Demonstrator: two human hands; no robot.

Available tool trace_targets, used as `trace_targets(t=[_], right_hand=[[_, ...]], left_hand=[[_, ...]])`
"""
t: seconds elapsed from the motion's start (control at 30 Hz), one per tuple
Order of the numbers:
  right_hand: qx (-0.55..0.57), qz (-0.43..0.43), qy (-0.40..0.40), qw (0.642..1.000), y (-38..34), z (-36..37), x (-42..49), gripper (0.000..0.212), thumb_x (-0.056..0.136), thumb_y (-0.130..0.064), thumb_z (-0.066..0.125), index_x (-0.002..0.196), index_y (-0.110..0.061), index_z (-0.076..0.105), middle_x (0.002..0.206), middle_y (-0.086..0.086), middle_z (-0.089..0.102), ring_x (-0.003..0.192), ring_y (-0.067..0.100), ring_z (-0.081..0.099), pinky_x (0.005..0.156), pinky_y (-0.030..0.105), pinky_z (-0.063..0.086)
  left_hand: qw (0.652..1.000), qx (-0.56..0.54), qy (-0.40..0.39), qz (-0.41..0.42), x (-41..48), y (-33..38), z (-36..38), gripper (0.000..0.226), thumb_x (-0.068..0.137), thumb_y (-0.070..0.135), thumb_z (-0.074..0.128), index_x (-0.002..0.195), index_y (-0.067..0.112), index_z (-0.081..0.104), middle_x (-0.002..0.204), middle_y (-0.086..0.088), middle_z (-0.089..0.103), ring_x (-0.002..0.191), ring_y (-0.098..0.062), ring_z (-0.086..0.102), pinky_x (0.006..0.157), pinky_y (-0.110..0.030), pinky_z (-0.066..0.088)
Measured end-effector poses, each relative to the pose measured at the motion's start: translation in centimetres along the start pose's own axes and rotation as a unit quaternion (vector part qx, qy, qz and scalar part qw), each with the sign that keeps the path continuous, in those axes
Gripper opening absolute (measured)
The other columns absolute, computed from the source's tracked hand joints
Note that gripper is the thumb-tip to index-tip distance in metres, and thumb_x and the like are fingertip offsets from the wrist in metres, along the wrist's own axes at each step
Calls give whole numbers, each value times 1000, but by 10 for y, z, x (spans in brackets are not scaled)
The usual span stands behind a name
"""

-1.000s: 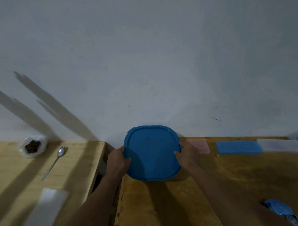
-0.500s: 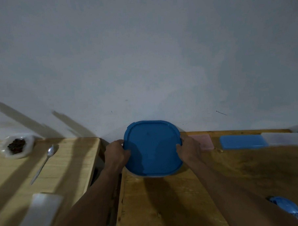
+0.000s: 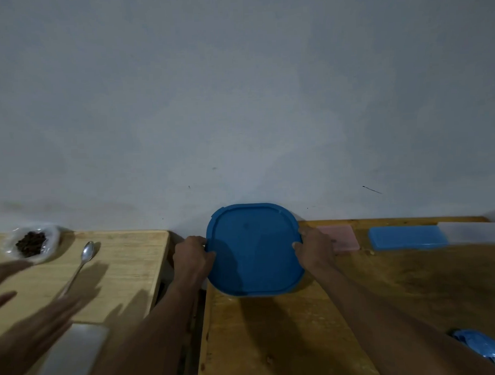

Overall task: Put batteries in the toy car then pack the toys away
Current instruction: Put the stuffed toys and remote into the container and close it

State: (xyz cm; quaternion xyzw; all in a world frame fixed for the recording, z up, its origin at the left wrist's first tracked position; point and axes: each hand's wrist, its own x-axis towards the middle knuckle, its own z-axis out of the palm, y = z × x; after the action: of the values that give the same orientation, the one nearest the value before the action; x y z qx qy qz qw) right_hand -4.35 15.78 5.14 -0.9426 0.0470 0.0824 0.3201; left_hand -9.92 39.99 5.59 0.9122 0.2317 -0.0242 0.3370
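Note:
A blue square lid with rounded corners (image 3: pixel 254 249) covers a container on the darker wooden table (image 3: pixel 401 288), close to the wall. My left hand (image 3: pixel 191 256) grips the lid's left edge, fingers curled over the rim. My right hand (image 3: pixel 314 248) grips its right edge the same way. The container below the lid is almost fully hidden. No toy car or batteries show.
Right of the lid lie a pink flat box (image 3: pixel 342 237), a blue flat box (image 3: pixel 407 237) and a clear one (image 3: pixel 475 231). A blue wrapper (image 3: pixel 483 347) sits bottom right. The lighter table (image 3: pixel 125 263) holds a spoon (image 3: pixel 79 265), a bag of dark bits (image 3: pixel 30 243) and a white slab (image 3: pixel 69 359). A blurred hand (image 3: pixel 25 324) shows at far left.
The lid has gone from tilted towards me to lying flatter on the container near the wall, both hands still on its edges. A blurred hand has come in at the left.

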Motion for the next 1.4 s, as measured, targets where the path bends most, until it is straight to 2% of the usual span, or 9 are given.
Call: trace_targets(t=[0.1, 0.17, 0.23, 0.33, 0.73, 0.87, 0.97, 1.27, 1.4], right_hand=[[7, 7, -7, 1000, -2, 0, 5, 12, 91, -5, 53, 90, -4, 66, 73, -2, 59, 61, 7, 50, 49, 22, 41], [5, 16, -9, 1000, -3, 0, 7, 14, 90, -3, 52, 87, -2, 66, 72, 0, 60, 59, 7, 49, 53, 25, 46], [1, 17, -8, 1000, -4, 0, 7, 16, 91, -2, 52, 97, 2, 66, 79, 4, 64, 68, 16, 58, 65, 33, 53], [3, 17, -5, 1000, -6, 0, 5, 22, 93, -4, 53, 111, 5, 62, 102, 12, 67, 88, 25, 63, 79, 37, 53], [-35, -6, 15, 999, -1, 8, 7, 21, 92, -4, 56, 111, 0, 63, 100, 11, 67, 75, 12, 51, 66, 26, 48], [-56, -16, 12, 998, 0, 13, 6, 11, 91, 0, 55, 87, -10, 59, 73, -2, 56, 63, 11, 51, 50, 23, 44], [-66, -23, 12, 998, 0, 13, 4, 23, 92, -2, 53, 75, -17, 47, 66, -5, 49, 61, 10, 50, 44, 20, 34], [-68, -31, -5, 997, -4, 5, 1, 6, 92, -12, 56, 91, -17, 53, 76, -5, 54, 72, 15, 54, 53, 23, 41], [-69, -43, 27, 996, -6, 2, -5, 15, 91, -16, 56, 106, -15, 57, 87, -2, 54, 74, 15, 51, 54, 24, 39]], left_hand=[[1000, 6, 4, -10, 7, 2, 0, 12, 82, 4, 67, 91, -1, 73, 84, -13, 72, 75, -24, 67, 59, -28, 56], [1000, 27, 7, -15, 9, 6, 0, 7, 79, 1, 63, 76, -2, 68, 70, -9, 67, 67, -22, 64, 46, -22, 44], [999, 52, 7, -12, 8, 10, 1, 11, 78, -1, 59, 67, 1, 59, 60, -4, 56, 61, -22, 59, 43, -20, 35], [997, 71, 3, -7, 9, 13, 1, 14, 77, -1, 58, 66, 4, 52, 60, -4, 52, 62, -24, 58, 45, -24, 38], [996, 77, -16, -29, 14, 17, -3, 8, 81, 4, 60, 88, 0, 61, 81, -12, 64, 75, -26, 64, 53, -28, 47], [997, 74, -4, -26, 11, 17, -2, 17, 83, 6, 59, 100, 3, 58, 93, -13, 65, 84, -29, 64, 64, -34, 54], [997, 70, 8, -15, 10, 17, 0, 20, 83, 4, 57, 103, 2, 59, 94, -14, 66, 84, -31, 64, 71, -40, 59], [997, 68, 8, 17, 7, 11, 0, 27, 85, 7, 55, 111, 3, 58, 94, -12, 64, 80, -25, 62, 61, -32, 50], [993, 88, 36, 68, 0, 18, 1, 31, 92, 14, 51, 121, 6, 53, 109, -13, 55, 92, -27, 57, 74, -37, 52]])
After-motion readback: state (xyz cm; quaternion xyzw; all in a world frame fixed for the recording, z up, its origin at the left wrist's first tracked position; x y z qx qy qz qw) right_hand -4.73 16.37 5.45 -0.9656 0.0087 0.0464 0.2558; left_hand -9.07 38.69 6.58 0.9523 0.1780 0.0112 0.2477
